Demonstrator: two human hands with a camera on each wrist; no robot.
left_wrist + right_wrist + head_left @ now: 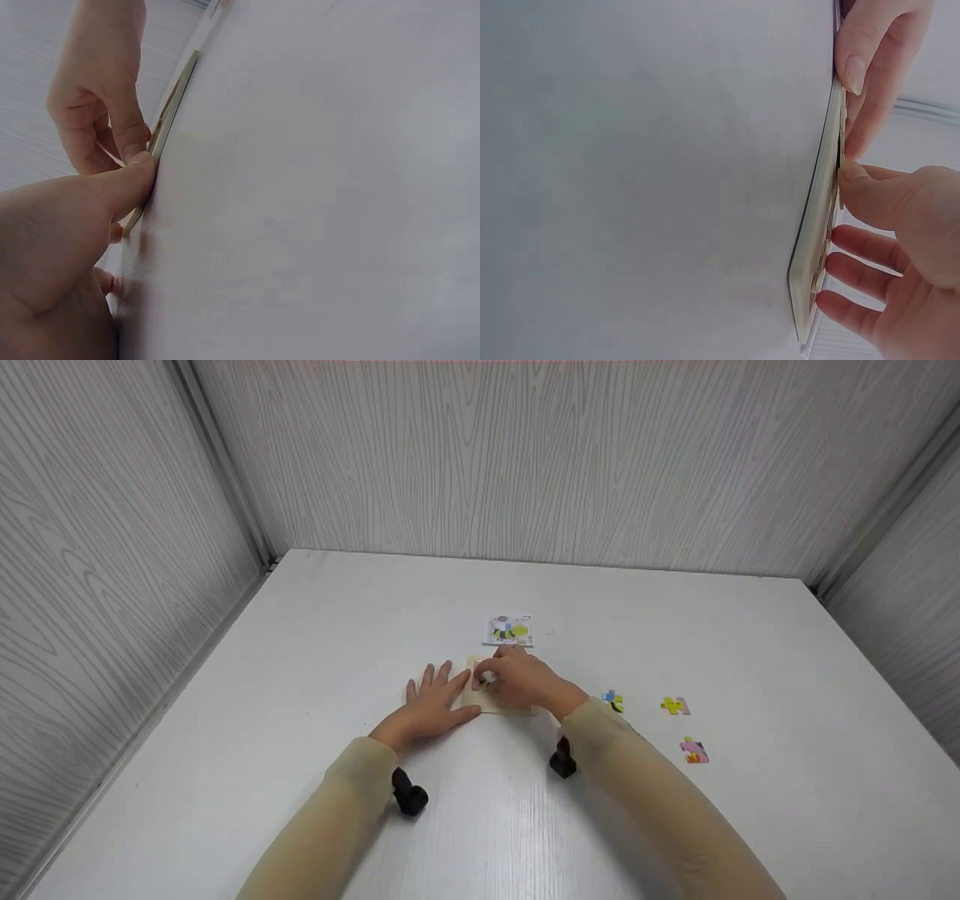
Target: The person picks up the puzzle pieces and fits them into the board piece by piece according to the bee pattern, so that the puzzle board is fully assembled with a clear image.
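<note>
A pale wooden puzzle board [487, 707] lies flat on the table, mostly covered by my right hand [521, 679]. That hand is over the board, with thumb and index finger pinching a small puzzle piece [486, 678] at the board's left part. In the right wrist view its other fingers [862, 277] reach along the board's far side. My left hand [435, 706] lies spread on the table at the board's left, its thumb [127, 184] touching the near edge. The wooden board's rim [810, 247] shows side-on in the right wrist view; most of its top is hidden.
Behind the board lies a square card with a bee picture [510, 630]. On the right are loose puzzle pieces: a blue, yellow and black one [613, 701], a yellow one [674, 706] and a pink one [694, 751]. A wood-grain panel [480, 457] stands behind the table.
</note>
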